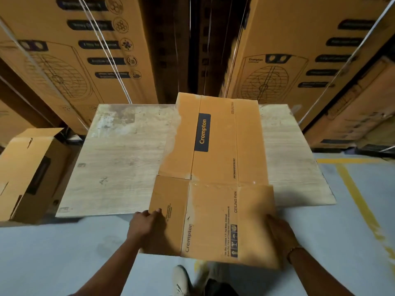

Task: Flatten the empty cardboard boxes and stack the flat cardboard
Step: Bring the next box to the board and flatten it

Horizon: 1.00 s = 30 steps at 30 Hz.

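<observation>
One flattened box [215,159], printed "Crompton" and "Ceiling Fan", is found lying flat on the wooden board [119,159], towards its right half, with the near flaps overhanging the board's front edge towards the person. No other flat cardboard can be seen beneath or beside it, so it is judged to be the first sheet of the stack and its placing not yet finished. The left edge of the near flap is gripped by the left hand [146,224], fingers laid over the top face. The right hand [280,231] is set against the right edge; it is blurred, and whether its fingers are closed round the edge cannot be told. An open box [25,174], not yet flattened, stands on the floor [64,253] left of the board and is judged outstanding. Tall strapped cartons [299,50] are stacked behind.
</observation>
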Tool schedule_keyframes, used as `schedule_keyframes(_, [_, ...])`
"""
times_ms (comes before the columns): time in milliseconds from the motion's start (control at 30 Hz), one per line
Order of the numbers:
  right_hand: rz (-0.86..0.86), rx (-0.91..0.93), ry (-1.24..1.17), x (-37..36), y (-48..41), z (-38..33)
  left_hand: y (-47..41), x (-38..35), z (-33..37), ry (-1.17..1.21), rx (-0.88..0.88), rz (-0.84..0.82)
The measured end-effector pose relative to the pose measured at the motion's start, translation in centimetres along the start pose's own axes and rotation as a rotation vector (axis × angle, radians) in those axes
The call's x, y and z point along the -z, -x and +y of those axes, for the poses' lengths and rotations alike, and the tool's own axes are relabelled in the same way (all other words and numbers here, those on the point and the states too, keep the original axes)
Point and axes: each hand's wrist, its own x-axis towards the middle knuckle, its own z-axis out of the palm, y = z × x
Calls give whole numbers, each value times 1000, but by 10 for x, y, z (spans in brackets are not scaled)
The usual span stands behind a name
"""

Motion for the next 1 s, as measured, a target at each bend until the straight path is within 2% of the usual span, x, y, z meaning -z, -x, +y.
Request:
schedule_keyframes(100, [53,-28,-85,-8,7,4,-5,0,-6,78,51,-26])
schedule_keyframes(200, [113,-38,-23,-12,13,18,-6,-6,-23,233,127,-64])
schedule_keyframes(300, [78,-105,-52,-9,13,34,7,-6,-22,192,147,-162])
schedule_keyframes(400, [10,-86,12,-7,9,47,2,-5,-24,218,139,-146])
schedule_keyframes(433, [40,-74,3,-5,4,50,-4,-3,-28,249,146,-142])
schedule_keyframes(533, [67,-59,3,0,1,46,-24,-8,-45,291,156,-103])
schedule_keyframes(633, [61,-61,-86,1,-6,47,-2,-14,-25,307,133,-53])
schedule_keyframes(800, [-15,-63,-143,9,-16,57,17,-26,-22,139,46,46])
schedule_keyframes(1000, [60,77,-22,13,-17,58,40,-51,-19,161,65,191])
